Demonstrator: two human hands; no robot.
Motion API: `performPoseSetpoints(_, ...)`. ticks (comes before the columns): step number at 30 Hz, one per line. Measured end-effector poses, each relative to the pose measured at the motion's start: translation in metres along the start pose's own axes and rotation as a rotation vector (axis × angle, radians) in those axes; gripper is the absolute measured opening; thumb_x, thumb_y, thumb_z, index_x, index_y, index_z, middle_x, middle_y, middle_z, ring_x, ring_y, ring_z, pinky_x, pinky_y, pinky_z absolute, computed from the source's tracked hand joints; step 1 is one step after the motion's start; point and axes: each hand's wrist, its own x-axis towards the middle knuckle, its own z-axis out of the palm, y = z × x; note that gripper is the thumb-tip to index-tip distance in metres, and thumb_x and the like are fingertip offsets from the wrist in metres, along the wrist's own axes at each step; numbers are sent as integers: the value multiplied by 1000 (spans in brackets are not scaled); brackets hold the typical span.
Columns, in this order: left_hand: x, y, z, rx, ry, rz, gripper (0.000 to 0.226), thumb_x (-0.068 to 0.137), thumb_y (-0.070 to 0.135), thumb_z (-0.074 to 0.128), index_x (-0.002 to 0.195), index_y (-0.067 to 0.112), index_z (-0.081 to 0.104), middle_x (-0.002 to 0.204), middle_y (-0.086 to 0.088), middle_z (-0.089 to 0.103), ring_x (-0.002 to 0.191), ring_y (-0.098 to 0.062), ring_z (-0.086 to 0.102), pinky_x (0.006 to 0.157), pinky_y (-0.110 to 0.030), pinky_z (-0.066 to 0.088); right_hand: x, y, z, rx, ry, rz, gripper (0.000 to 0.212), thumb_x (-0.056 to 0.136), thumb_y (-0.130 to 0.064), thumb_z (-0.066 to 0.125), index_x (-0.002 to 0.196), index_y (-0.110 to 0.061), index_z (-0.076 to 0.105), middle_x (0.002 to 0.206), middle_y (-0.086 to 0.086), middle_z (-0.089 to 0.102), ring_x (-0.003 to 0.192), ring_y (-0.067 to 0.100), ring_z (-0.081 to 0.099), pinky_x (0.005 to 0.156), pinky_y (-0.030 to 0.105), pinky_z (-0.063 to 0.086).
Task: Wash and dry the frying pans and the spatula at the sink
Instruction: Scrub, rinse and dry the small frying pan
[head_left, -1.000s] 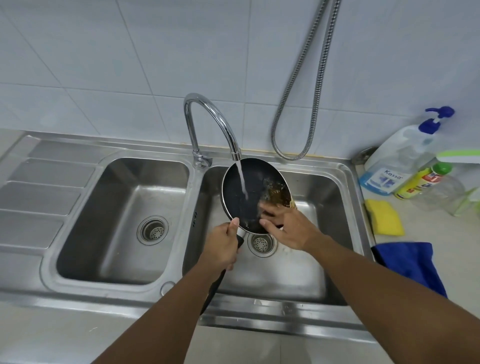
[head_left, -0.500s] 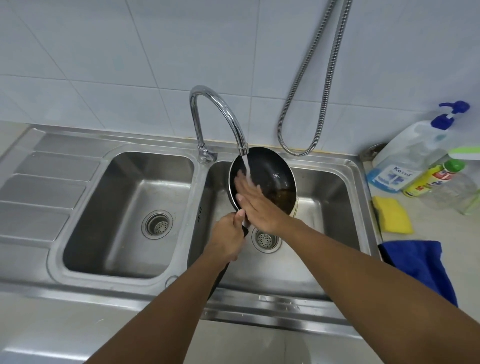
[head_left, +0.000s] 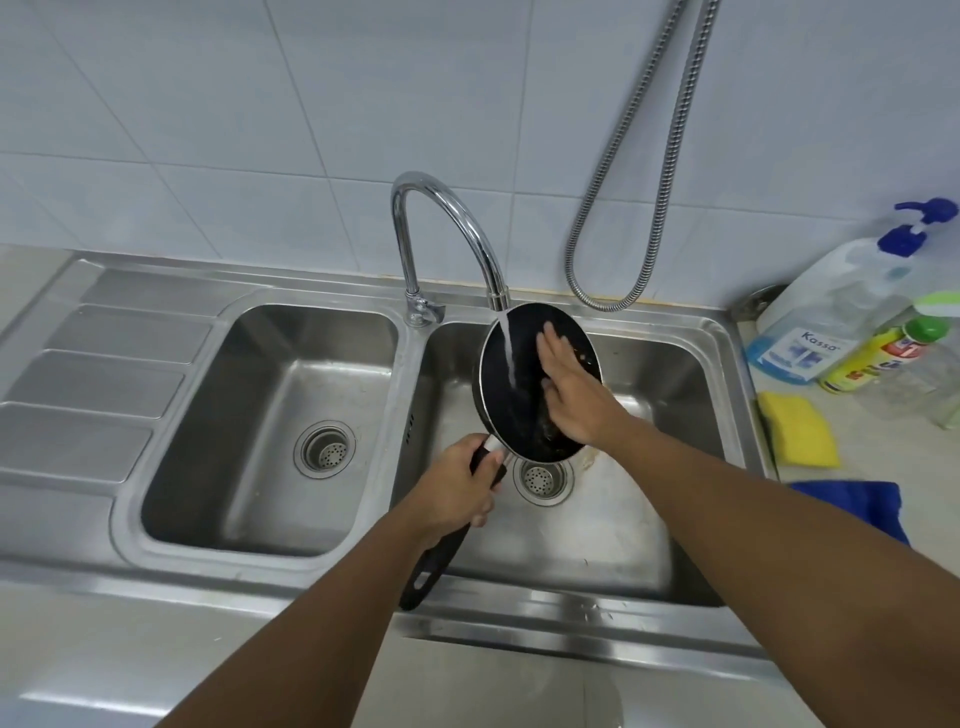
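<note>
A black frying pan (head_left: 511, 415) is held tilted over the right sink basin (head_left: 670, 374), its inside facing me. Water runs from the curved chrome tap (head_left: 457, 218) onto the pan's inner surface. My left hand (head_left: 452, 491) is closed around the pan's black handle, whose end sticks out below my wrist. My right hand (head_left: 571, 389) lies flat and open against the inside of the pan, fingers pointing up to the left. I see no spatula and no second pan.
The left basin (head_left: 249, 467) and a ribbed draining board (head_left: 98, 374) lie to the left. On the counter at right are a yellow sponge (head_left: 797, 428), a blue cloth (head_left: 857, 506), a pump bottle (head_left: 831, 317) and a green-capped bottle (head_left: 883, 358). A metal hose (head_left: 623, 171) hangs on the tiled wall.
My right hand has slid across the pan's inside, from the lower right to the left under the stream and now up toward the right rim. The left hand keeps its grip on the handle.
</note>
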Motion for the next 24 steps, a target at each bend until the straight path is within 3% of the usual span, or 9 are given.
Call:
performPoseSetpoints(3,1,1,5,-100,-49,-1,17,108,8,48,124,9,53,91,-16,53,56,-12,44,51,-26,42,15,-27,6,51,-24,-92,74,101,2,39,163,-16,4,169,7,-12,154,15,-4,125,25,4)
performPoseSetpoints(7,4,3,-1,-126,-52,-4,21,105,5,51,126,11,52,89,-12,53,55,-9,46,52,-23,44,-4,-41,27,85,-93,-255,78,95,16,35,162,-16,11,169,-1,2,156,14,2,127,29,5)
performPoseSetpoints(10,4,0,-9,-73,-52,5,27,105,7,53,131,14,52,91,-13,55,56,-8,47,53,-23,46,-6,-29,23,11,-89,-329,81,96,14,38,162,-22,9,169,-9,-1,156,13,-2,127,34,3)
performPoseSetpoints(14,4,0,-8,-67,-44,20,32,104,8,55,135,17,52,92,-12,56,55,-9,47,52,-24,45,11,-12,7,2,-74,-158,67,108,-14,37,161,-33,1,167,-11,-16,155,19,-12,127,48,4)
performPoseSetpoints(18,6,1,-2,-98,-45,38,30,104,7,54,133,16,53,90,-14,54,54,-9,44,50,-24,43,8,-13,-1,13,-68,-8,66,110,-37,32,162,-21,-5,167,-5,-22,154,13,-14,128,41,3)
performPoseSetpoints(20,9,4,2,-115,-36,45,28,104,8,54,131,17,54,89,-13,54,52,-8,45,50,-23,43,0,-17,5,71,-42,186,74,108,-48,29,161,-13,-7,166,2,-28,154,18,-18,127,38,-1)
performPoseSetpoints(22,12,9,5,-136,-29,46,26,104,9,54,128,17,56,87,-12,55,52,-8,44,49,-22,42,-7,-19,14,98,-41,314,75,108,-49,26,160,-6,-6,166,10,-27,155,24,-16,126,38,0)
performPoseSetpoints(24,15,12,5,-137,-24,35,23,105,8,53,125,17,58,86,-11,54,51,-8,43,47,-22,41,-16,-23,20,124,-60,330,67,109,-42,26,160,-4,7,168,15,-16,156,34,3,126,38,10)
